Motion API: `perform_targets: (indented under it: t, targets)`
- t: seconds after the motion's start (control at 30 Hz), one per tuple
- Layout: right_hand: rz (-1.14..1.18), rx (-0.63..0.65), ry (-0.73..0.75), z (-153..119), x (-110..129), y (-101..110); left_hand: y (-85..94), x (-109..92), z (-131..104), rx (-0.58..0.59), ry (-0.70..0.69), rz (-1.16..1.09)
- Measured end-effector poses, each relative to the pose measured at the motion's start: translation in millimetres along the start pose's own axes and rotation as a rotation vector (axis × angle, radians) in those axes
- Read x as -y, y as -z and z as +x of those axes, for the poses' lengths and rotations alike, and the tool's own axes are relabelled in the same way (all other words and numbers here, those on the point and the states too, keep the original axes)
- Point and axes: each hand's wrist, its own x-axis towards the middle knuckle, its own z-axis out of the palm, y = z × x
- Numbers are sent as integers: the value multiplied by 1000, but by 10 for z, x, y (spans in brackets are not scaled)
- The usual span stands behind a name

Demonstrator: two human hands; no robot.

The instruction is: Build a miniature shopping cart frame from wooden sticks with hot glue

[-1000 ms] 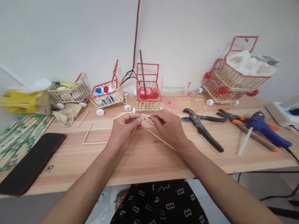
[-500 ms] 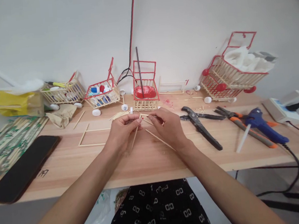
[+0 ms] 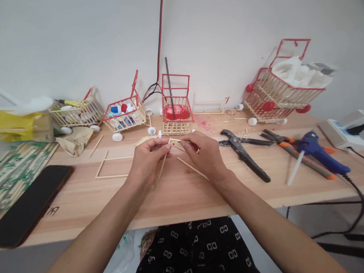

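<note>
Near the middle of the table, my left hand [image 3: 148, 158] pinches a thin wooden stick [image 3: 161, 171] that slants down toward me. Opposite it, my right hand [image 3: 204, 153] is closed on the other end of a short stick piece [image 3: 175, 140] joined to the first near my left fingertips. Another wooden stick [image 3: 191, 168] lies slantwise below my right hand. Left of my left hand, a rectangular stick frame [image 3: 112, 175] rests on the table, partly covered by that hand.
Small stick carts [image 3: 178, 128] stand along the wall. Black pliers [image 3: 244, 156], orange-handled pliers [image 3: 312, 163] and a blue glue gun [image 3: 325, 153] lie right. A phone [image 3: 28, 205] and bundled sticks [image 3: 10, 177] lie left; a power strip [image 3: 344, 135] sits far right.
</note>
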Motion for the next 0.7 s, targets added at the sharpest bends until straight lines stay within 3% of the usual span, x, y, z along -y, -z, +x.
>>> perform_targets:
  t: [0.7]
  targets:
    - [22, 9, 4, 2, -12, -3, -13, -23, -14, 7, -19, 25]
